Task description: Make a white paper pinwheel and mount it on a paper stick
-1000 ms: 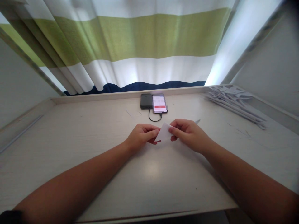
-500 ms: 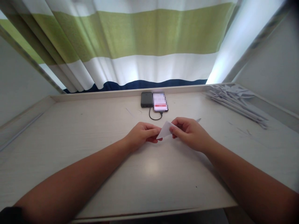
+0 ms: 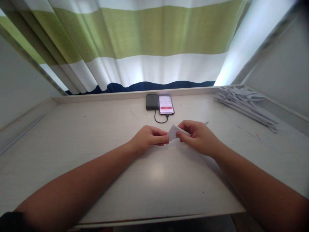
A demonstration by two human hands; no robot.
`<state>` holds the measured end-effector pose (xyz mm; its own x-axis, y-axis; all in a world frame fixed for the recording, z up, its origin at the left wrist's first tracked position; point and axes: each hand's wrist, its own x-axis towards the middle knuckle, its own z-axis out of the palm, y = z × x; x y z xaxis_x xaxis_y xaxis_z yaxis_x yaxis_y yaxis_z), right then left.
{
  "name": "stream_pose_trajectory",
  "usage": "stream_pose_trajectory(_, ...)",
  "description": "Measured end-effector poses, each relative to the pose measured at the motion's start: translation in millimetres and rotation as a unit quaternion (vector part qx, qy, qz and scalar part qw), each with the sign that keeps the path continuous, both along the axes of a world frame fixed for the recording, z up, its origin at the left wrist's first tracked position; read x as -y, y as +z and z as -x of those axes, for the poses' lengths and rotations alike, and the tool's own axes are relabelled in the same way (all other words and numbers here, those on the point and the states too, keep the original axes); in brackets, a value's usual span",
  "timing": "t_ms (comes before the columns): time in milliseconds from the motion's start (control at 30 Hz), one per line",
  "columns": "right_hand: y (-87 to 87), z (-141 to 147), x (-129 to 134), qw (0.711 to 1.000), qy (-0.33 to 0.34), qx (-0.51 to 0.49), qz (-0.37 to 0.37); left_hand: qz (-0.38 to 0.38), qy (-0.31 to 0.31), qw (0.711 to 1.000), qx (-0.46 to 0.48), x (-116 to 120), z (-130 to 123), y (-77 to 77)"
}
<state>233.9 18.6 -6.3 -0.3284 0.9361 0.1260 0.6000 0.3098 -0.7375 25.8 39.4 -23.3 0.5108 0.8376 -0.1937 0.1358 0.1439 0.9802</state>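
A small folded piece of white paper [image 3: 172, 132] is held between my two hands, over the middle of the pale desk [image 3: 135, 193]. My left hand [image 3: 152, 138] pinches its left corner between thumb and fingers. On the other side my right hand [image 3: 193, 135] grips it, with the thumb on top and the fingers curled behind. Part of the paper is hidden by the right thumb and fingers. Just beyond the right hand a thin pointed grey tip [image 3: 206, 122] shows; the rest of it is hidden.
A black power bank [image 3: 152, 102] lies at the desk's back edge, with a phone [image 3: 165, 103] beside it and a short black cable [image 3: 160, 122]. Many paper strips [image 3: 246, 104] are heaped at the back right. A long thin strip [image 3: 21, 133] lies far left.
My left thumb and fingers have closed on the paper's left corner, which stuck out before. The paper has tilted slightly, and more of its right end shows at the right hand.
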Motion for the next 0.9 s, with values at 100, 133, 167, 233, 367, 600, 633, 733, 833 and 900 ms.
stream_pose_trajectory(100, -0.5, -0.8, 1.0, 1.0, 0.017, 0.005, 0.005, -0.03, -0.002, 0.999, -0.034, 0.9, 0.8, 1.4)
stream_pose_trajectory(133, -0.5, -0.9, 1.4, 1.0, 0.023, 0.008, 0.001, -0.035, -0.001, 0.999, -0.041, 1.2, 1.0, 1.3)
stream_pose_trajectory(167, -0.4, -0.7, 1.9, 1.0, 0.027, 0.011, -0.005, -0.038, -0.004, 0.998, -0.044, 1.5, 1.1, 0.8)
stream_pose_trajectory(233, 0.2, 0.2, 2.8, 0.999, 0.035, 0.007, -0.022, -0.046, -0.013, 0.998, -0.045, 2.2, 0.9, -0.2)
stream_pose_trajectory(367, 1.1, 2.3, 4.1, 0.998, 0.046, -0.019, -0.035, -0.065, -0.023, 0.997, -0.047, 5.1, -0.4, -0.6)
stream_pose_trajectory(600, -0.7, 3.5, 2.7, 0.999, 0.024, -0.011, -0.033, -0.062, -0.028, 0.997, -0.036, 6.9, -1.2, -2.1)
stream_pose_trajectory(633, -0.7, 3.5, 2.6, 0.999, 0.022, -0.013, -0.033, -0.062, -0.03, 0.997, -0.034, 6.6, -1.0, -2.4)
stream_pose_trajectory(733, -0.6, 3.0, 2.5, 0.999, 0.017, -0.023, -0.034, -0.061, -0.033, 0.997, -0.034, 6.1, -0.5, -2.0)
stream_pose_trajectory(833, -1.4, 2.5, 1.9, 0.999, 0.01, -0.035, -0.028, -0.054, -0.036, 0.997, -0.038, 6.5, -0.1, -0.3)
stream_pose_trajectory(900, -2.7, 2.3, 0.6, 0.999, 0.005, -0.042, -0.026, -0.051, -0.034, 0.997, -0.038, 6.9, -0.2, 0.7)
